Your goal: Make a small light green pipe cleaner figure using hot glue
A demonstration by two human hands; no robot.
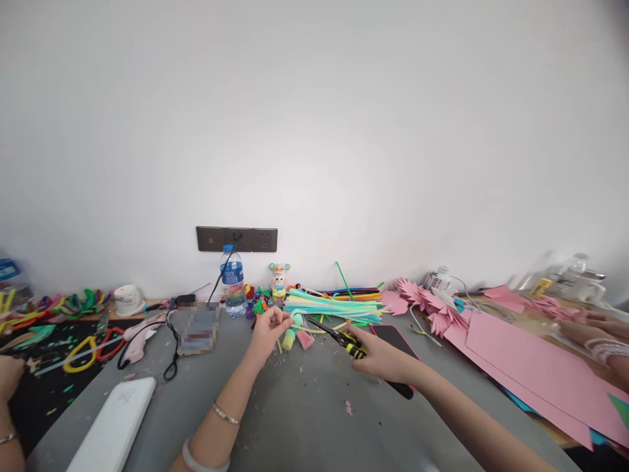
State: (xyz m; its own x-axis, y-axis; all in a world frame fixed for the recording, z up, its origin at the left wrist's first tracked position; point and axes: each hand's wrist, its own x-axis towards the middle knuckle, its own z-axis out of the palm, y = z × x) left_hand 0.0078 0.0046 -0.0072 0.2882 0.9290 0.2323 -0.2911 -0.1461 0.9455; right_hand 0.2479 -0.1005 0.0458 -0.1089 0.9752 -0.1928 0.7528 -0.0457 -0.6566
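My left hand point(272, 328) pinches a thin pale yellow-green pipe cleaner point(312, 330) between thumb and fingertips. Just below those fingertips lies a small fuzzy piece in green, yellow and pink point(289, 337) on the grey table. In my right hand point(371, 354) is a pair of black-and-yellow pliers point(339, 336), gripped by the handles. Their slim tips point left, close to the pipe cleaner; whether they touch it I cannot tell. Behind both hands lies a bundle of pastel pipe cleaners point(334, 306). A dark phone with a pink edge point(396, 339) rests partly behind my right hand.
A water bottle point(232, 282) and a small figure point(279, 282) stand near the wall. To the left are a pink glue gun point(140, 337), a blurred-out device point(199, 328) and a white power bank point(115, 426). Pink paper sheets point(531, 367) cover the right side. Other people's hands point(584, 331) show at both edges.
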